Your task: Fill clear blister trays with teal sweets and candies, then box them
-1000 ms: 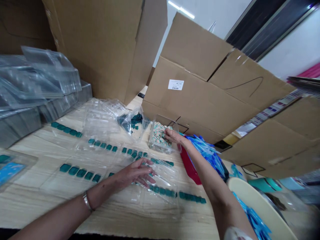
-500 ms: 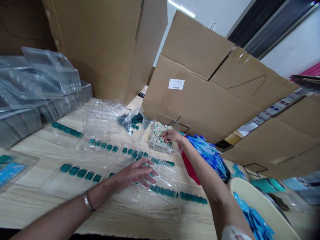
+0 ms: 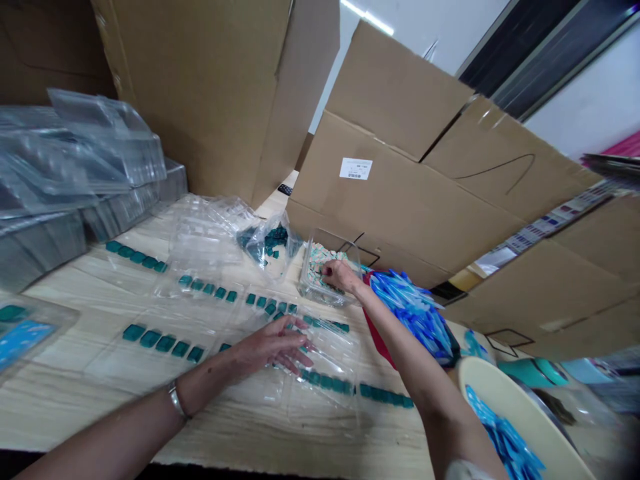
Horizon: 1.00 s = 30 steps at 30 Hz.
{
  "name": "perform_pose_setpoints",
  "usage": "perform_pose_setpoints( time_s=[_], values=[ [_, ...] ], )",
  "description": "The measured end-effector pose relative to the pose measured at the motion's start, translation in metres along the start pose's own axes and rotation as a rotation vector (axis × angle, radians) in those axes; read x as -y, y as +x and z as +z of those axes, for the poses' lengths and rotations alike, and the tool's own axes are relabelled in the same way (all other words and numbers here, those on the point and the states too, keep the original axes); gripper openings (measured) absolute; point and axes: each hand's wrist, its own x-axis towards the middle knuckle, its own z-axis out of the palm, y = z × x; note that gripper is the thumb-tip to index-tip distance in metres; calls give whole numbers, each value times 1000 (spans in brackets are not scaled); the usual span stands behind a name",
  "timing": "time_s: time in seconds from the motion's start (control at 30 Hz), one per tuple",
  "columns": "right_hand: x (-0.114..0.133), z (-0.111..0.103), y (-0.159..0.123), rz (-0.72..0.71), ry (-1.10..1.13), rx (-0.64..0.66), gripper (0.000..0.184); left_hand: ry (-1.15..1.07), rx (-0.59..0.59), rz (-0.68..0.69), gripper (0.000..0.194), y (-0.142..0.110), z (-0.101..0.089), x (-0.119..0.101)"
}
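Note:
My left hand point(image 3: 275, 343) is open, its fingers spread over clear plastic trays point(image 3: 260, 387) laid out on the table. Small dark-green blocks point(image 3: 165, 343) sit in rows in these trays. Farther off, my right hand point(image 3: 341, 273) reaches into a clear plastic box point(image 3: 320, 293) full of small pale pieces with green edges point(image 3: 316, 257). Its fingers are bent together among the pieces. Whatever they pinch is hidden. Left of the box, an open clear bag point(image 3: 273, 243) holds more green blocks.
Stacked clear plastic trays point(image 3: 100, 160) rise at the left. Cardboard boxes point(image 3: 390, 180) wall off the back. Right of my right arm are a red bin point(image 3: 375, 330) heaped with slim blue pieces point(image 3: 410, 307) and a cream tub point(image 3: 530, 400) with blue packets.
My right hand shifts slightly within the box, and its fingers draw closer together among the pale pieces. My left hand stays in place. The view shifts slightly.

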Motion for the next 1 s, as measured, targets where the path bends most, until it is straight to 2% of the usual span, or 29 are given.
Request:
perform_pose_setpoints(
  time_s=[0.2,0.3,0.4,0.57,0.67,0.8,1.0],
  values=[
    [-5,-1,-6,-61,-58,33,8,1,-3,-6,48,0,-1,0],
    [-11,2,-8,-81,2,8,8,5,5,-5,47,1,-2,1],
    [-17,6,-9,-18,273,-17,14,10,1,-7,46,1,-2,2],
    [-23,2,-11,214,935,-103,18,14,-6,3,46,2,-3,4],
    [-23,-7,-12,279,1207,-60,24,15,5,8,44,3,-4,5],
    [-23,-14,-15,311,1362,61,21,18,3,2,43,4,-3,5],
    [-26,-12,-19,209,1468,89,28,18,3,4,42,4,-4,5]
  ],
)
